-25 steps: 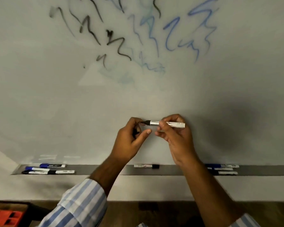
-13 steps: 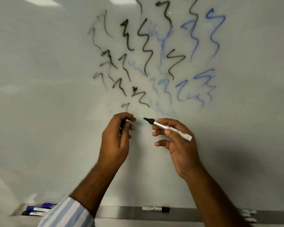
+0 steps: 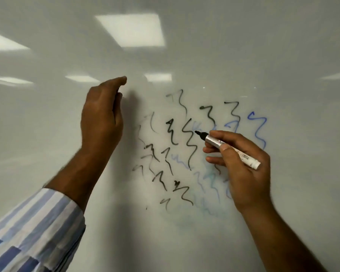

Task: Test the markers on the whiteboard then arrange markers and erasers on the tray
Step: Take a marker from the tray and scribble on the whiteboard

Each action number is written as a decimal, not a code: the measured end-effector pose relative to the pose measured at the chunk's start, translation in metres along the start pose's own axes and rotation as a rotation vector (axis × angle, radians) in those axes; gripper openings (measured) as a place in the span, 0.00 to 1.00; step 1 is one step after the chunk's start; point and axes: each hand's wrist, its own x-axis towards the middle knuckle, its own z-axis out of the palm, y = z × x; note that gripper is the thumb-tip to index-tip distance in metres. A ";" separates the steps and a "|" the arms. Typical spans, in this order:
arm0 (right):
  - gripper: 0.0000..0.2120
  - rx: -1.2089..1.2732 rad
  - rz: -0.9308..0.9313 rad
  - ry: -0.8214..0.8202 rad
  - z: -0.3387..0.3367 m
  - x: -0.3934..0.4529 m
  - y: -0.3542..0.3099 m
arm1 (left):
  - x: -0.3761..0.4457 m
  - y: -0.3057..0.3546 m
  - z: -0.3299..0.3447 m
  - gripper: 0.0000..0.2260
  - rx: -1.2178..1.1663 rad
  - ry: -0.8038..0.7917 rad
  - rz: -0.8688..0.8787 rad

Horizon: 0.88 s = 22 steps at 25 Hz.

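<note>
Marker (image 3: 227, 147) lies clamped in your right hand (image 3: 241, 163), thumb and fingers wrapped round its smooth white barrel, black tip uncapped. Its long axis runs from lower right up to upper left, so the tip points toward the black squiggles (image 3: 188, 142) and sits just at the glossy whiteboard (image 3: 283, 55); whether it touches, you cannot tell. Your left hand (image 3: 102, 116) hovers further left, fingers curled; whether the cap is inside is hidden. The right hand is nearer the free patch, likely the next stroke's place.

Uncapped marker (image 3: 227, 147) in right hand (image 3: 243, 165) — at whiteboard (image 3: 67, 134)
</note>
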 end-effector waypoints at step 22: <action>0.11 -0.701 -0.562 -0.032 0.024 0.071 -0.014 | 0.016 -0.053 0.019 0.27 0.252 -0.050 0.072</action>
